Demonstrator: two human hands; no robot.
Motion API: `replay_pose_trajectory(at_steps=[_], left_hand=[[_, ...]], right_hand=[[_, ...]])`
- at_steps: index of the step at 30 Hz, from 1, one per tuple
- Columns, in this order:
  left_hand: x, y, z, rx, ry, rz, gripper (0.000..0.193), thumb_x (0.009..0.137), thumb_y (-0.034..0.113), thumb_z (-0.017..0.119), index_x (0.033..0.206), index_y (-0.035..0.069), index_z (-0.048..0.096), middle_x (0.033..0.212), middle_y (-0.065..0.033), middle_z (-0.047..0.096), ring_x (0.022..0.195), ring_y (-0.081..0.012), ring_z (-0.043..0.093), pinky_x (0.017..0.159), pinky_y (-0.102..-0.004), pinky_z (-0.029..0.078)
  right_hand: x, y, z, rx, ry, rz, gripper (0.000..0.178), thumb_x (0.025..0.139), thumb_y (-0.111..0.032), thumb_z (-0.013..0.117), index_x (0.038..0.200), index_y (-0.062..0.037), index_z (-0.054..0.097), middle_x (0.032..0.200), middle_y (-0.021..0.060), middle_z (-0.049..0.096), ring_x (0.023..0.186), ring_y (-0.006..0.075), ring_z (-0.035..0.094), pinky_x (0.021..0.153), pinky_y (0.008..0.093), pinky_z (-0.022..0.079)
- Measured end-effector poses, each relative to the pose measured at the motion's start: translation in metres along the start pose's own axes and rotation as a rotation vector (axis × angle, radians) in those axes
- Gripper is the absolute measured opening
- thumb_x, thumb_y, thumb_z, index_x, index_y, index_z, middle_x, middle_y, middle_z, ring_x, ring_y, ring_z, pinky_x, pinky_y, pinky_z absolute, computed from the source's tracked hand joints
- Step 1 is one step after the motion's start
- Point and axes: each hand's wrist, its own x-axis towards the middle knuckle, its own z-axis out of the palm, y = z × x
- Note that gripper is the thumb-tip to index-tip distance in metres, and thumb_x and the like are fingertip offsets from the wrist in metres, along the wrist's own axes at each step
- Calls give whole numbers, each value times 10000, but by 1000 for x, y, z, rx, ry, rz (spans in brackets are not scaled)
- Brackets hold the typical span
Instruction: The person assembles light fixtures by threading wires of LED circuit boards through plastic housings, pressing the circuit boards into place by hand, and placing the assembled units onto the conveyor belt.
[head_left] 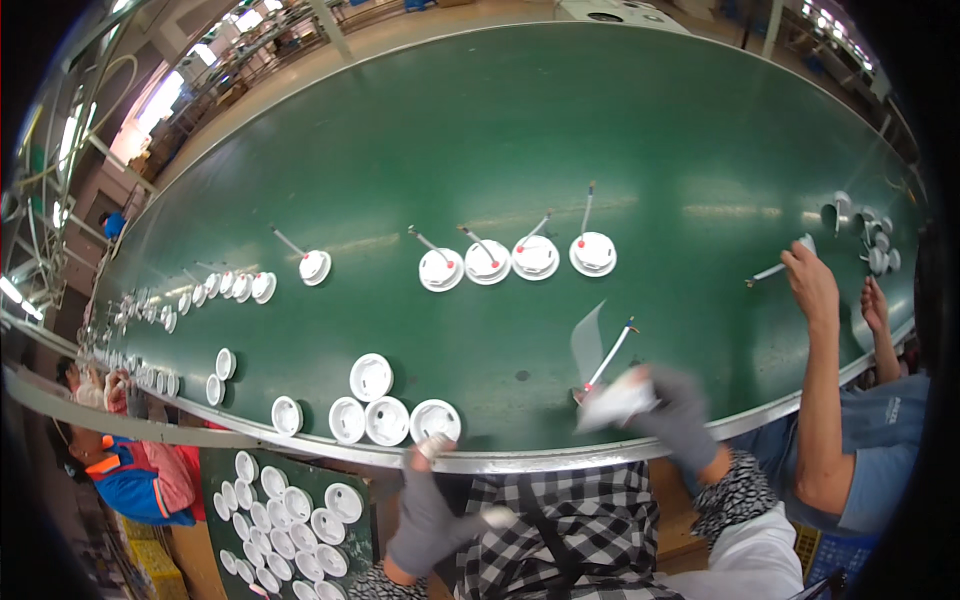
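Note:
My left hand (430,515), in a grey glove with bare-looking pale fingertips, reaches up at the belt's near edge. Its thumb and forefinger are spread apart, and the forefinger tip overlaps the near rim of a white round cap (435,418). Over the belt, my right hand (678,412), also gloved in grey and smeared by motion, grips a white part (617,400). A white wire (612,355) with red at its lower end sticks up from this part. Beside the wire stands a translucent sheet (587,342); how it is attached cannot be made out.
Several white caps (372,378) lie left of centre on the green belt (520,120). Farther off, wired round units (536,258) form a row. More caps (282,543) cover a side table. At right, a co-worker's hand (812,280) holds a wired part; another person (150,475) sits left.

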Motion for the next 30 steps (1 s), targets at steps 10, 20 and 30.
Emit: replay_pose_trajectory(at_steps=[10,20,30], left_hand=[[96,23,83,145,-65,242,365,804,269,693,1045,41,541,972,-143,548,939,-311,545,816,-405,453],[89,13,152,206,-68,191,346,805,324,690,925,46,523,845,-120,523,768,-288,536,651,-390,445],[45,-7,61,-1050,-349,-276,561,915,468,567,1118,-55,595,1033,-52,603,940,-125,539,817,-294,447]], right_hand=[[98,80,-87,-1307,526,-318,341,743,-16,604,1070,-113,595,824,78,507,817,269,542,661,355,448],[33,18,23,-263,151,357,273,863,-311,621,838,-39,610,599,128,578,520,266,577,509,368,423],[12,-14,24,496,-777,310,332,950,-281,544,865,20,654,658,-4,578,622,83,522,603,243,430]])
